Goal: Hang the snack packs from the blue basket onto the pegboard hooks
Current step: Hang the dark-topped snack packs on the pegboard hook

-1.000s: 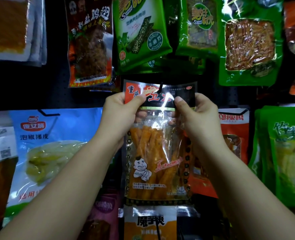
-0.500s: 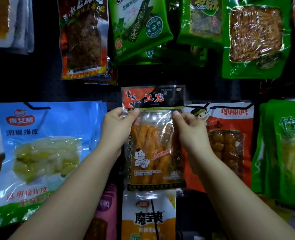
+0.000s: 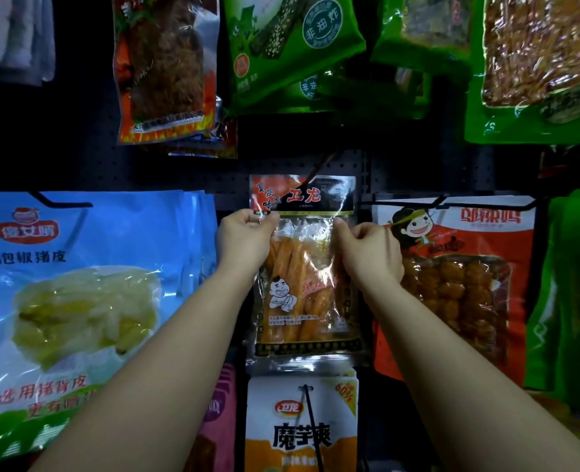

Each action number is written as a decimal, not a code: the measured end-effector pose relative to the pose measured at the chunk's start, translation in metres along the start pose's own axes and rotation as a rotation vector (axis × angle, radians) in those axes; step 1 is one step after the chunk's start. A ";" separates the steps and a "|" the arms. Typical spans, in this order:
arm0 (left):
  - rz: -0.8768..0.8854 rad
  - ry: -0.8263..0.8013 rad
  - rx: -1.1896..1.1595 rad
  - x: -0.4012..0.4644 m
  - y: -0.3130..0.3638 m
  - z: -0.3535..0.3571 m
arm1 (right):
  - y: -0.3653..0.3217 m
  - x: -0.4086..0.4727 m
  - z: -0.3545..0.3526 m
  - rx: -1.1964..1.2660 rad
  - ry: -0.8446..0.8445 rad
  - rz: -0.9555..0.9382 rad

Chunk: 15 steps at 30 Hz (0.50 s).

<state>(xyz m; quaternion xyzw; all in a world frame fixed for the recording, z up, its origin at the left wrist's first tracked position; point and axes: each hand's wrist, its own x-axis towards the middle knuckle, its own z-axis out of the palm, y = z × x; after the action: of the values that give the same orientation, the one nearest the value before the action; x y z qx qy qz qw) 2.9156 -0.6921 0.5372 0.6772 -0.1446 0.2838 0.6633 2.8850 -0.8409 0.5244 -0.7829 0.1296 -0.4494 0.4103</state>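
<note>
The snack pack (image 3: 302, 267), a clear pouch of orange sticks with a red and black header, sits upright against the dark pegboard (image 3: 179, 172) at the middle of the view, between the two hands. The left hand (image 3: 244, 240) pinches the pack's left edge just under the header, thumb and fingers curled onto the film; the right hand (image 3: 366, 250) pinches the right edge at about the same height, its fingers curled round the side of the pouch. The pack's long axis runs vertically, header uppermost and bottom seal lowest, its printed face turned toward the camera. A thin dark hook (image 3: 319, 168) slants down from the board and meets the header near its top middle. Just left hangs a blue pack (image 3: 77, 284), just right an orange-red pack (image 3: 458, 284) partly behind the right hand, and directly below a white and orange pack (image 3: 302, 427) on its own hook. Green packs (image 3: 292, 46) hang above.
</note>
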 end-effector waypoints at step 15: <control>0.092 -0.148 -0.049 -0.106 -0.096 -0.019 | 0.096 -0.100 -0.001 0.490 -0.382 -0.110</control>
<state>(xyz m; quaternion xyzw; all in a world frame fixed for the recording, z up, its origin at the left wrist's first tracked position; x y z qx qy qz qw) 2.8829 -0.6845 0.3971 0.6726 -0.2311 0.2593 0.6534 2.8441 -0.8452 0.3920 -0.7368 -0.1042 -0.3338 0.5786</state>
